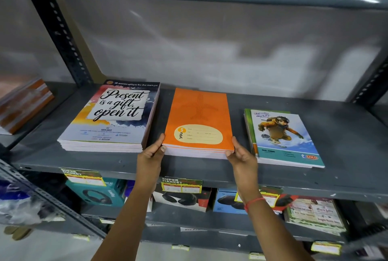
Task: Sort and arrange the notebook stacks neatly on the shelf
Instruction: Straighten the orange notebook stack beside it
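Note:
Three notebook stacks lie flat on the grey metal shelf (210,172). In the middle is an orange stack (199,113) with a cream label. My left hand (150,155) grips its near left corner and my right hand (241,155) grips its near right corner. To the left sits a taller stack topped by a "Present is a gift, open it" cover (113,113). To the right is a thin stack with a blue cartoon-skier cover (283,137), its lower books slightly askew.
A slotted upright post (60,36) stands at the back left, another at the far right (369,86). An orange-striped stack (23,105) lies on the neighbouring shelf to the left. The shelf below holds boxed headphones (98,193) and price tags. A shelf overhead limits height.

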Tool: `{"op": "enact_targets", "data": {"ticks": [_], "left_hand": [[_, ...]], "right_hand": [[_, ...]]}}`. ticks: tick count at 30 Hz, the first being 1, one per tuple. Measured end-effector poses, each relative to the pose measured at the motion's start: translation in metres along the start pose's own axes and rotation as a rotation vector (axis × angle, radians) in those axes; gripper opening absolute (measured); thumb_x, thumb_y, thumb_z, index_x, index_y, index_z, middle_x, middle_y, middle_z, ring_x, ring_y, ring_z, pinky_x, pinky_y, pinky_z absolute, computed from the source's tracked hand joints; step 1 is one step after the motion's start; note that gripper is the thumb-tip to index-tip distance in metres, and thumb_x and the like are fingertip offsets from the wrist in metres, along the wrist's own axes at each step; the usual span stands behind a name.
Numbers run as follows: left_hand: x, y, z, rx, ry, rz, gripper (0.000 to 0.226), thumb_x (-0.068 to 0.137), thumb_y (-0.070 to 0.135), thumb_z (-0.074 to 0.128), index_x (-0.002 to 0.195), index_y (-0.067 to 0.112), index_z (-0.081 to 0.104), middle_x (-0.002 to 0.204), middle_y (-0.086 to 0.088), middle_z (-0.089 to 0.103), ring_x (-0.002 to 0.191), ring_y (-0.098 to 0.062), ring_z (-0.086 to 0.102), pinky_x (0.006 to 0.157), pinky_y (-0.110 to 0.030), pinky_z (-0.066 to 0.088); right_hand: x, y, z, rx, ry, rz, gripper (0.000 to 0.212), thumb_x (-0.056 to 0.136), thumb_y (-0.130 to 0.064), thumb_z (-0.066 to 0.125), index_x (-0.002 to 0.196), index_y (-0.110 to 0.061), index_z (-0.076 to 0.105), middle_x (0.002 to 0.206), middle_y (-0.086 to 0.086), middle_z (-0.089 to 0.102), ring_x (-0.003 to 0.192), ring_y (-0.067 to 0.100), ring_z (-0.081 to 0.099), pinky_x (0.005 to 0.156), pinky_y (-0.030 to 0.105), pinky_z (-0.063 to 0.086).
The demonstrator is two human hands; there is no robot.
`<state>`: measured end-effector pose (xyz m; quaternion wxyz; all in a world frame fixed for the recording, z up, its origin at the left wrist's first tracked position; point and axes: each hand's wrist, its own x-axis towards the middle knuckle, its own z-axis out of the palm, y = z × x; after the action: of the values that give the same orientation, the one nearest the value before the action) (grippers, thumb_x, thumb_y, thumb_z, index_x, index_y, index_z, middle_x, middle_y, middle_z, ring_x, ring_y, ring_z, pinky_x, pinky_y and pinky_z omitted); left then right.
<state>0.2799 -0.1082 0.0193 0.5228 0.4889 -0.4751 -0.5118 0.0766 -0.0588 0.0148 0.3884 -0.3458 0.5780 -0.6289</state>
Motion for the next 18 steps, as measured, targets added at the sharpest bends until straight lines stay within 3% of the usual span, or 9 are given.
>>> {"op": "enact_targets", "data": {"ticks": [2, 6, 10, 14, 16, 18], "left_hand": [[0.0004, -0.0012, 0.0001, -0.002, 0.001, 0.011, 0.037, 0.091, 0.004, 0.048, 0.126, 0.012, 0.052, 0.123, 0.004, 0.057, 0.114, -0.01, 0.052, 0.1, -0.021, 0.036], [0.0019, -0.0042, 0.0013, 0.02, 0.024, 0.041, 0.036, 0.091, 0.003, 0.048, 0.125, 0.011, 0.053, 0.121, 0.004, 0.058, 0.099, 0.006, 0.055, 0.08, 0.003, 0.041], [0.0026, -0.0047, 0.0017, 0.012, 0.036, 0.055, 0.036, 0.09, 0.001, 0.048, 0.125, 0.008, 0.053, 0.124, 0.002, 0.056, 0.111, -0.008, 0.053, 0.085, -0.001, 0.04], [0.0028, -0.0036, 0.0031, 0.001, 0.036, 0.053, 0.036, 0.09, 0.0, 0.048, 0.125, 0.007, 0.052, 0.123, 0.002, 0.055, 0.112, -0.01, 0.052, 0.075, 0.005, 0.041], [0.0024, -0.003, 0.0029, -0.003, 0.029, 0.049, 0.037, 0.09, 0.0, 0.048, 0.126, 0.007, 0.052, 0.123, 0.002, 0.055, 0.112, -0.01, 0.051, 0.073, 0.006, 0.041], [0.0022, -0.0029, 0.0027, -0.01, 0.025, 0.043, 0.037, 0.09, 0.001, 0.048, 0.126, 0.007, 0.051, 0.123, 0.002, 0.055, 0.113, -0.01, 0.051, 0.072, 0.005, 0.042]], "right_hand": [[-0.0012, -0.0003, 0.0011, -0.007, 0.012, -0.009, 0.048, 0.087, 0.003, 0.054, 0.133, -0.006, 0.045, 0.121, -0.01, 0.055, 0.103, 0.003, 0.058, 0.096, 0.018, 0.045], [-0.0006, 0.0002, 0.0013, -0.003, 0.037, -0.003, 0.047, 0.087, 0.004, 0.055, 0.132, -0.005, 0.046, 0.122, -0.005, 0.055, 0.112, 0.009, 0.054, 0.098, 0.019, 0.041], [-0.0006, 0.0039, 0.0009, -0.027, 0.045, -0.009, 0.046, 0.086, 0.002, 0.057, 0.131, -0.006, 0.048, 0.122, -0.003, 0.056, 0.111, 0.009, 0.054, 0.086, 0.004, 0.044], [-0.0009, 0.0047, 0.0006, -0.049, 0.058, -0.007, 0.047, 0.086, 0.002, 0.057, 0.131, -0.006, 0.048, 0.122, -0.001, 0.058, 0.106, 0.009, 0.057, 0.077, -0.004, 0.043], [-0.0021, 0.0036, 0.0008, -0.065, 0.046, -0.016, 0.048, 0.086, 0.001, 0.058, 0.132, -0.008, 0.047, 0.119, -0.005, 0.059, 0.099, 0.004, 0.059, 0.082, 0.001, 0.045], [-0.0043, 0.0023, 0.0021, -0.094, 0.048, -0.022, 0.049, 0.086, 0.001, 0.058, 0.133, -0.009, 0.047, 0.117, -0.007, 0.06, 0.103, 0.007, 0.06, 0.097, 0.018, 0.045]]}}
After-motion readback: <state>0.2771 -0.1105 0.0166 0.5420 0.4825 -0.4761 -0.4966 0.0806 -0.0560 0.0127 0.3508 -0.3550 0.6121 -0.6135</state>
